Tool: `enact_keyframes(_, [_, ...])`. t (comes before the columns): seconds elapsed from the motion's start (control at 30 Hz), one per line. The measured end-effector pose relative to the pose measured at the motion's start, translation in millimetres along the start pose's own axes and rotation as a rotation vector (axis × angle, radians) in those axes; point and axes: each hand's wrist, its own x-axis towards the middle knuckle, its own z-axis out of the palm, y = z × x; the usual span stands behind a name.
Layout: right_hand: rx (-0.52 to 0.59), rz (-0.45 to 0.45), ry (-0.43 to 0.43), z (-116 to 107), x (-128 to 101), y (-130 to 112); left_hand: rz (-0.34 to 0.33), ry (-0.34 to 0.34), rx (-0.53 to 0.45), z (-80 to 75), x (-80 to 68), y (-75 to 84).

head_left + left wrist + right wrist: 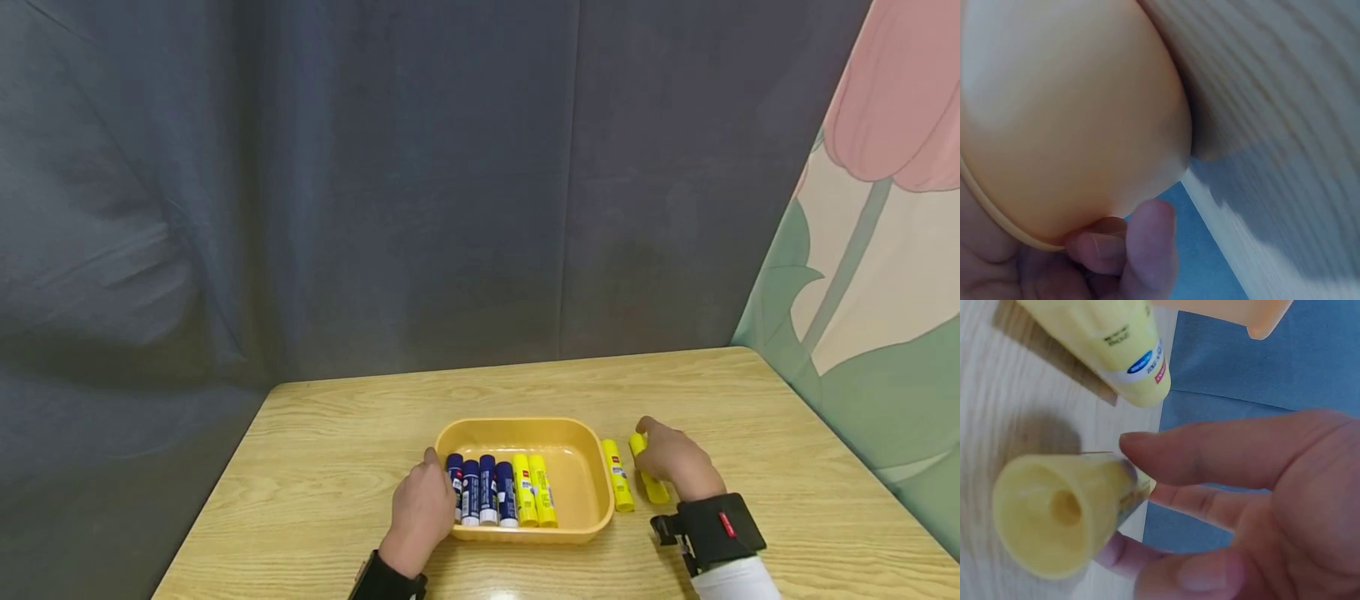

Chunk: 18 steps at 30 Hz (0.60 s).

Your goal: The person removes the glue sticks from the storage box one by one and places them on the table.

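A yellow plastic tray (585, 479) lies in front of me, holding a row of several dark blue glue sticks (487, 492) and two yellow glue sticks (522, 492). My left hand (423, 504) grips the tray's left rim, its fingers curled at the edge in the left wrist view. Right of the tray, my right hand (675, 458) pinches a yellow glue stick (1041, 512) between thumb and fingers, low over the wood; its hollow end faces the right wrist camera. Another yellow glue stick (617, 479) lies between that hand and the tray.
The light wooden table (345, 450) extends around the tray. A dark grey curtain (420, 208) hangs behind its far edge. To the right stands a panel with a painted flower (862, 275). Both wrists wear black straps (720, 529).
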Motion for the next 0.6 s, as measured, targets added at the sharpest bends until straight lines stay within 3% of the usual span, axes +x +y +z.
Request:
enact_keyframes(0.43, [-0.026,-0.006,-0.001,-5,-6,-9,0.013,0.028,-0.001,-1.9,-0.5,1.3])
enact_keyframes(0.6, [-0.039,-0.024,0.004,-4,-8,-10,-0.002,0.009,0.002,-2.1,-0.8,1.3])
